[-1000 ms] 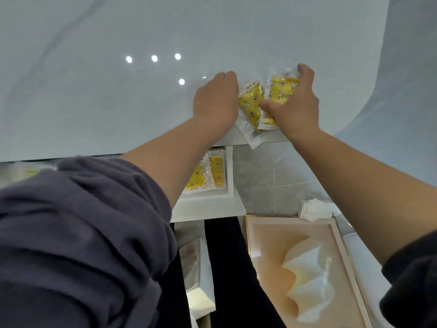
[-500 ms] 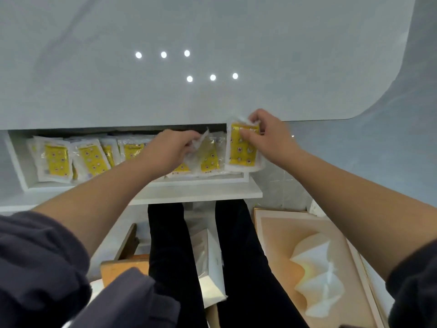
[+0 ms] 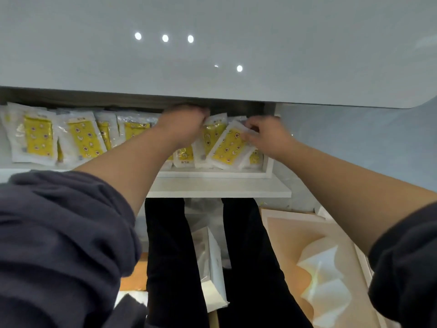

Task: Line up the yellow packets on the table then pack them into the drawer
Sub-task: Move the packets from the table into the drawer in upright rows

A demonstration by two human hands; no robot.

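A: Head camera: where's the packet [image 3: 228, 147]?
B: Tilted in the drawer [image 3: 212, 175], right end. The right hand [image 3: 267, 136] pinches it; the left hand [image 3: 183, 124] is curled, its hold I can't tell. Best square it against its neighbours [image 3: 211, 134].

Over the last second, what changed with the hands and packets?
Both hands brought yellow plastic packets from the grey tabletop down into the open white drawer. The right hand pinches a tilted packet at the drawer's right end; the left hand reaches in beside it. The left-side packets stayed put.
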